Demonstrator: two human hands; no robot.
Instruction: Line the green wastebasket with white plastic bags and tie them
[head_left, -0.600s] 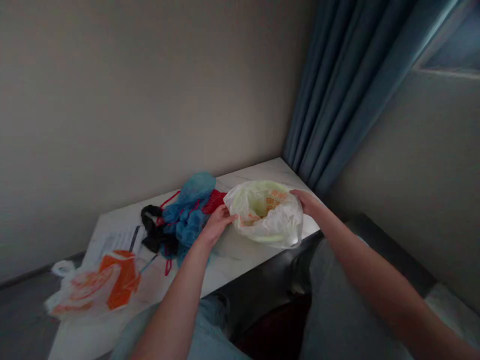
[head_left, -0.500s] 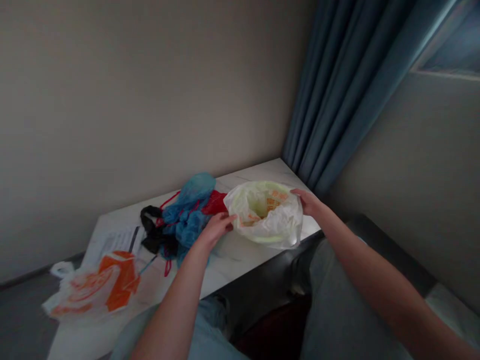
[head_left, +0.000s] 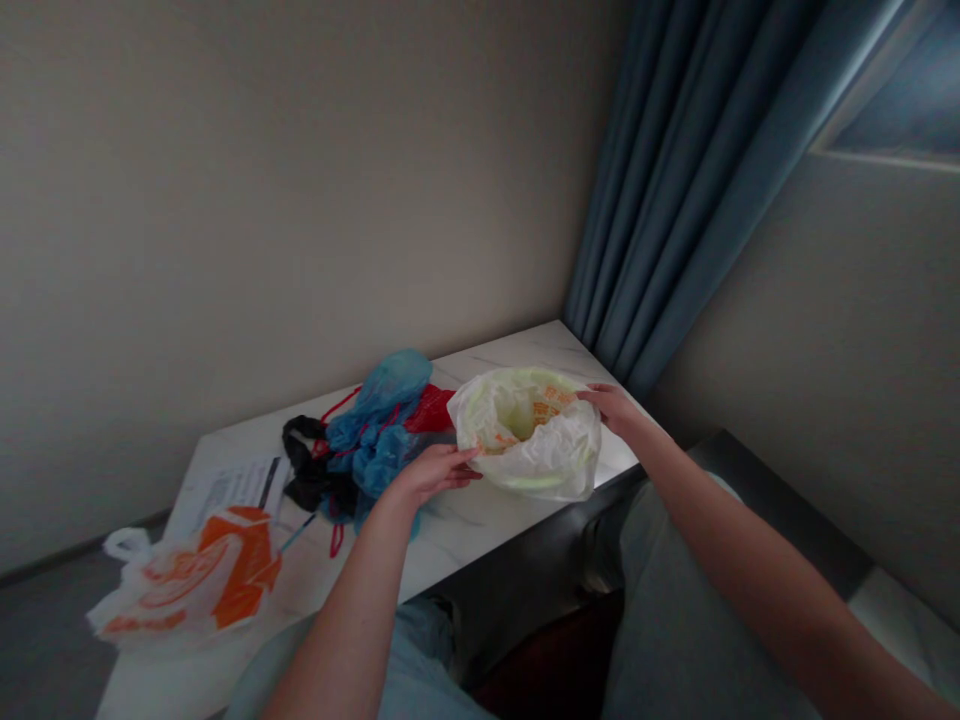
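A white plastic bag (head_left: 562,445) with orange print lines a pale green, round bin (head_left: 519,412), its edge folded out over the rim. The bin's mouth faces me, and the lower part is hidden by the bag. My left hand (head_left: 435,472) holds the near left edge, thumb on top and the other fingers below. At the far right edge, my right hand (head_left: 609,405) grips the bag against the rim. Just left of the bin lies a heap of crumpled blue plastic bags (head_left: 382,440), with a red bag (head_left: 431,408) and a black bag (head_left: 304,465) among them.
The white marbled table (head_left: 457,540) runs along the wall. On its left end are a white and orange plastic bag (head_left: 187,585) and a printed sheet (head_left: 236,485). A blue curtain (head_left: 675,220) hangs at the right corner. My legs are under the table's near edge.
My left hand's fingers have spread a little under the bag's edge. My right hand has slid slightly inward over the rim. The bin has hardly moved.
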